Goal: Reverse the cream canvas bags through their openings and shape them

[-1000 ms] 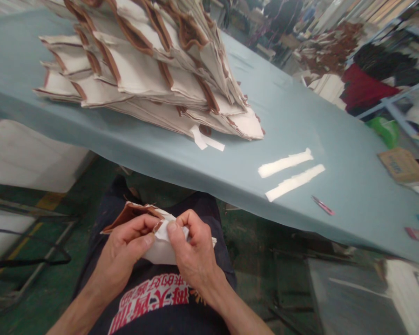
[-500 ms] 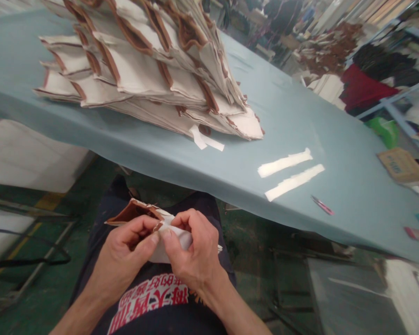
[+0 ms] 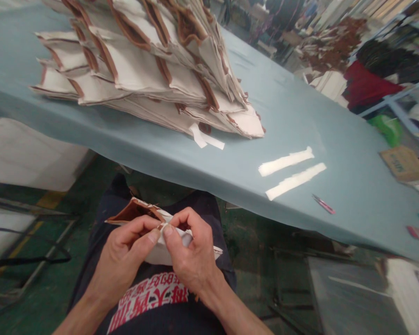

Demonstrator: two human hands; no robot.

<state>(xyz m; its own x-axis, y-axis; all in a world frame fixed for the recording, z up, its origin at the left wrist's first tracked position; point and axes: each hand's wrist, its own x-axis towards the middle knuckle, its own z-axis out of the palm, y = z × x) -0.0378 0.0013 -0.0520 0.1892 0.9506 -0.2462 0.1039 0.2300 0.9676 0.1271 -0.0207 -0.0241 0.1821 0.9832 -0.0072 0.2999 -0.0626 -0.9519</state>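
A folded white fabric piece with brown lining (image 3: pixel 134 211) rests over my lap, its brown opening showing to the left. My left hand (image 3: pixel 127 244) pinches its edge between thumb and forefinger. Right beside it, my right hand (image 3: pixel 192 246) pinches the same edge, and the fingertips of both hands nearly meet. What lies exactly between the fingertips is too small to make out. The dark apron (image 3: pixel 153 311) with red and white lettering is under the work.
On the blue-green table (image 3: pixel 237 177) stands a large stack of white and brown pieces (image 3: pixel 143 70). White strips (image 3: pixel 295 181) lie to its right, with pink-handled snips (image 3: pixel 323 204) beyond them. A cardboard box (image 3: pixel 403 163) sits far right. The table's front edge runs just beyond my knees.
My hands stay in almost the same place on the fabric piece. My right fingers have shifted slightly and curl closer to the edge. The view has moved a little.
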